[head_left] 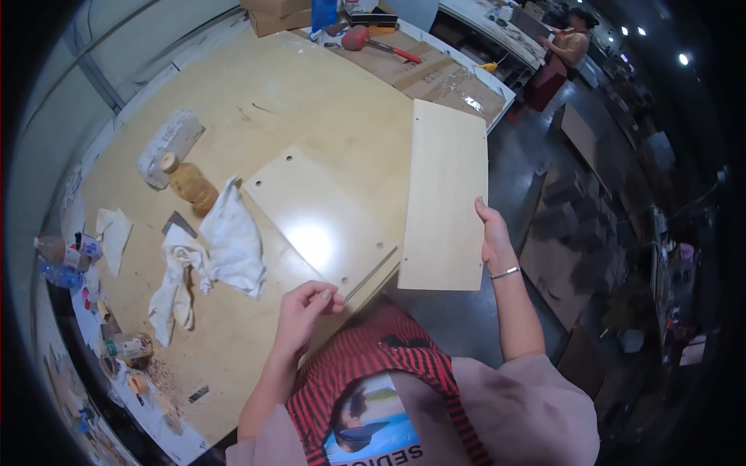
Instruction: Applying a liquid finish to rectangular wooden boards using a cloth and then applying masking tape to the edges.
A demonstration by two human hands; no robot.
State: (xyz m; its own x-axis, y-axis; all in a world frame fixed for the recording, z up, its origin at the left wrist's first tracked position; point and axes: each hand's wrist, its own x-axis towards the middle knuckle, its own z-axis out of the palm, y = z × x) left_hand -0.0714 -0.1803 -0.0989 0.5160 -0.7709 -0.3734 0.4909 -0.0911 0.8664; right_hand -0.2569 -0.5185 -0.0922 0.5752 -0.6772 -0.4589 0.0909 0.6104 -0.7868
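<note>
My right hand (496, 237) grips the right long edge of a pale rectangular panel (445, 194), with the thumb on its face. This panel stands up off the table's right side and has small holes near its corners. A second pale panel (303, 202) with holes near its ends lies flat on the table, its surface shining. At the near corner of that panel is my left hand (305, 311), its fingers curled and pressed together. Whether they pinch the corner or something small is hidden.
White rags (233, 241) lie left of the flat panel, beside a tan-filled bottle (190, 184) and a whitish block (171, 147). A red-headed mallet (356, 39) rests on cardboard (412, 66) at the far edge. Another person (567, 50) stands at a far bench.
</note>
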